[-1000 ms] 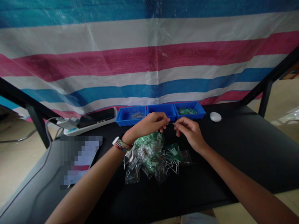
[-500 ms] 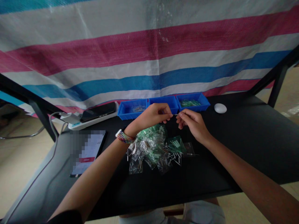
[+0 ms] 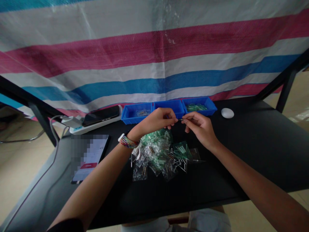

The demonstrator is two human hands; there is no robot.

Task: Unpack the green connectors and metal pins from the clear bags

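Observation:
My left hand and my right hand meet above the black table, each pinching one end of a thin metal pin. Both hands hover just in front of three blue bins: left bin, middle bin, right bin holding green parts. Below the hands lies a heap of small clear bags with green and metal parts, with loose pins scattered at its right side. A beaded bracelet and a watch sit on my left wrist.
A dark phone rests on a white power strip at the back left, with a charger and cable. Another phone with a lit screen lies at the left. A white oval object sits back right. A striped tarp hangs behind.
The view tipped downward after the first frame. My hands stayed close together on the pin, with only small finger movements.

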